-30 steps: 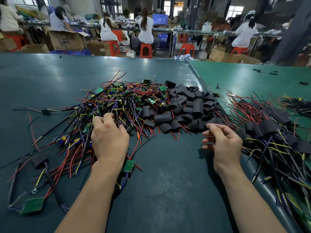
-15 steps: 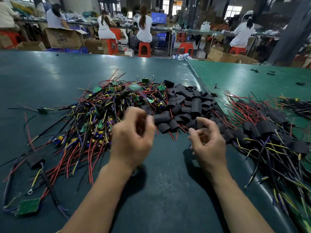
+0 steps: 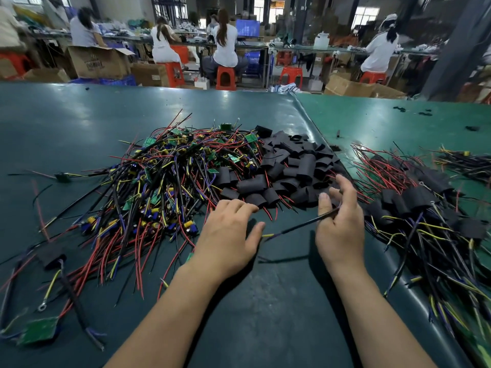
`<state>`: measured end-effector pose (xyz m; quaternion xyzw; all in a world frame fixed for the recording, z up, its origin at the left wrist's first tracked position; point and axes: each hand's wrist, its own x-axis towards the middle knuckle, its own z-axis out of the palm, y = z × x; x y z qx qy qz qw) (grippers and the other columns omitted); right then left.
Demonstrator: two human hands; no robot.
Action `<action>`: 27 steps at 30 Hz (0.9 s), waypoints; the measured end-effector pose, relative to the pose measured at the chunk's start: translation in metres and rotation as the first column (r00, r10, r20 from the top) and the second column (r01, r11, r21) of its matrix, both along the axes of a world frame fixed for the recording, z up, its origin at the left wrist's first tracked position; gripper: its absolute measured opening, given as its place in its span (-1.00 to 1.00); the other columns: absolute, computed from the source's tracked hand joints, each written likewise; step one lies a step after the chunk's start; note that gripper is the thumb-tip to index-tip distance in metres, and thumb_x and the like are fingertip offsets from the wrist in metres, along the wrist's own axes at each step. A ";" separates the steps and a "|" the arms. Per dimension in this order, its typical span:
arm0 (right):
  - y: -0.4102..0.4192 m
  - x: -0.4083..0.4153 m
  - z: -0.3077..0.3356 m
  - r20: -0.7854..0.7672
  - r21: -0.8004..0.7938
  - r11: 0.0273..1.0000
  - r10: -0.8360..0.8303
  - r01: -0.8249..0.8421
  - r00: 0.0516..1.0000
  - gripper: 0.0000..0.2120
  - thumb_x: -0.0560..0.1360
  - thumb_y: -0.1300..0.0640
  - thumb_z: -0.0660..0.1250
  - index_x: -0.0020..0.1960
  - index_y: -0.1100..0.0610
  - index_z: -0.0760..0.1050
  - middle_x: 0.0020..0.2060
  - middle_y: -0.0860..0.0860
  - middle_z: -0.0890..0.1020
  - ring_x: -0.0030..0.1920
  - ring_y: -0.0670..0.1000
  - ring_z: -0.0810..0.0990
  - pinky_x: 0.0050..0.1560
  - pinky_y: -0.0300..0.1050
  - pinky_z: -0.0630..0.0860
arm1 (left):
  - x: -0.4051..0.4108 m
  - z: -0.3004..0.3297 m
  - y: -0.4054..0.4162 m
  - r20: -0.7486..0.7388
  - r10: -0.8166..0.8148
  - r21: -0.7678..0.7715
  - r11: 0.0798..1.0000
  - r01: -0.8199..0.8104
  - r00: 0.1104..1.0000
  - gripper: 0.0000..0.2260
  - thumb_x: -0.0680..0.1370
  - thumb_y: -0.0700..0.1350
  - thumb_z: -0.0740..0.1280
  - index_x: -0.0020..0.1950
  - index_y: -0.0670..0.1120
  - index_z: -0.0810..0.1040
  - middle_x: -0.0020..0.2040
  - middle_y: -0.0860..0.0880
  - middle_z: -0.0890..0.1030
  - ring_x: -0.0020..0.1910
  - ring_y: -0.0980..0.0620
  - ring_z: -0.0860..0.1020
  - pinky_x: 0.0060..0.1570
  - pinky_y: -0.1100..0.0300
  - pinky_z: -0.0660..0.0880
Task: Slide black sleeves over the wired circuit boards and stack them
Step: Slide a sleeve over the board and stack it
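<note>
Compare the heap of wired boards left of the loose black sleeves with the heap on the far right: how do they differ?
The left heap shows bare green boards amid its wires; in the right heap black sleeves cover the boards. The left heap lies on the dark mat; the right heap mostly lies on the brighter green surface. The left heap touches the loose sleeves. Both trail red, yellow and black wires.

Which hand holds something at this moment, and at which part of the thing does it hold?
The right hand pinches a black wire bundle at its far end. The bundle runs toward the left hand; whether that hand holds its near end cannot be told.
</note>
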<state>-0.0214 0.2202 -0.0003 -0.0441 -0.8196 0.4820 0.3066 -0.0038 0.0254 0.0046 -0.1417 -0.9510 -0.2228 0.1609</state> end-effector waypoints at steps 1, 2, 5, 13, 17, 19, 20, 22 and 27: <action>0.000 -0.001 -0.001 0.055 0.062 0.998 -0.017 0.013 0.998 -0.56 0.63 0.10 0.23 0.49 0.04 0.28 0.25 0.07 0.53 0.35 0.14 0.42 0.36 0.09 0.34 | -0.002 -0.002 0.000 -0.006 0.003 -0.024 1.000 -0.004 1.000 -0.58 0.61 0.13 0.21 0.42 -0.01 0.40 0.35 0.04 0.44 0.37 0.02 0.27 0.38 0.11 0.24; 0.000 -0.001 -0.002 0.109 0.131 0.991 -0.039 0.024 0.993 -0.53 0.62 0.10 0.22 0.51 0.05 0.25 0.31 0.11 0.50 0.40 0.17 0.37 0.39 0.14 0.30 | -0.005 -0.003 0.000 -0.006 0.002 -0.065 0.998 -0.003 1.000 -0.52 0.61 0.15 0.18 0.48 -0.01 0.33 0.44 0.03 0.37 0.44 0.02 0.20 0.43 0.10 0.18; 0.000 0.000 -0.001 0.185 0.136 0.990 -0.047 0.022 0.982 -0.52 0.63 0.06 0.20 0.53 0.05 0.21 0.37 0.15 0.47 0.39 0.20 0.38 0.39 0.14 0.29 | -0.013 -0.005 0.004 0.110 0.017 -0.213 0.977 0.006 0.994 -0.39 0.62 0.27 0.00 0.60 0.01 0.03 0.60 0.04 0.06 0.57 0.02 -0.08 0.53 -0.02 -0.10; -0.007 0.005 0.007 0.009 -0.265 0.959 0.105 -0.099 0.994 -0.65 0.63 0.10 0.26 0.40 -0.04 0.36 0.19 0.03 0.56 0.11 -0.05 0.59 0.18 0.07 0.55 | -0.010 0.002 0.004 -0.040 -0.043 -0.146 0.989 0.037 0.998 -0.68 0.56 0.23 0.23 0.19 0.10 0.55 0.12 0.12 0.50 0.22 0.01 0.30 0.22 0.06 0.23; -0.015 0.005 0.016 -0.063 -0.657 0.684 0.370 -0.317 0.927 -0.80 0.66 0.11 0.19 0.25 -0.06 0.45 0.16 0.09 0.55 0.06 0.12 0.67 -0.23 0.02 0.66 | -0.001 0.007 0.015 -0.133 -0.191 -0.005 0.981 0.192 0.973 -0.70 0.54 0.13 0.35 0.12 -0.05 0.63 0.08 0.03 0.57 0.14 -0.03 0.42 0.16 0.03 0.38; -0.016 0.006 0.018 -0.096 -0.724 0.591 0.423 -0.354 0.901 -0.78 0.66 0.05 0.14 0.24 0.00 0.49 0.11 0.18 0.63 -0.02 0.17 0.69 -0.21 0.04 0.68 | 0.006 0.007 0.022 -0.137 -0.248 0.006 0.968 0.252 0.959 -0.66 0.53 0.13 0.33 0.15 -0.08 0.61 0.11 0.02 0.59 0.15 -0.03 0.43 0.17 0.01 0.40; -0.015 0.005 0.018 -0.106 -0.720 0.594 0.417 -0.359 0.903 -0.73 0.67 0.00 0.10 0.24 0.01 0.50 0.06 0.20 0.67 -0.04 0.17 0.70 -0.19 -0.01 0.67 | 0.008 0.007 0.026 -0.093 -0.272 -0.007 0.962 0.273 0.958 -0.62 0.53 0.15 0.32 0.23 -0.06 0.57 0.20 0.03 0.57 0.22 -0.02 0.40 0.22 0.01 0.37; -0.010 0.004 0.019 -0.121 -0.713 0.610 0.377 -0.344 0.918 -0.64 0.68 -0.12 0.00 0.25 -0.05 0.50 -0.03 0.15 0.71 -0.10 0.13 0.71 -0.26 -0.12 0.62 | 0.009 0.004 0.031 0.020 -0.315 -0.062 0.947 0.316 0.949 -0.52 0.55 0.19 0.28 0.41 0.02 0.44 0.43 0.07 0.42 0.41 0.02 0.25 0.38 0.03 0.22; 0.000 0.003 0.023 -0.140 -0.769 0.563 0.314 -0.303 0.939 -0.38 0.60 -0.34 -0.19 0.28 -0.08 0.51 -0.27 0.09 0.69 -0.33 0.03 0.61 -0.39 -0.19 0.50 | 0.011 0.004 0.035 0.057 -0.371 -0.105 0.921 0.375 0.927 -0.62 0.58 0.19 0.24 0.37 0.12 0.47 0.40 0.19 0.44 0.45 0.07 0.18 0.43 0.03 0.01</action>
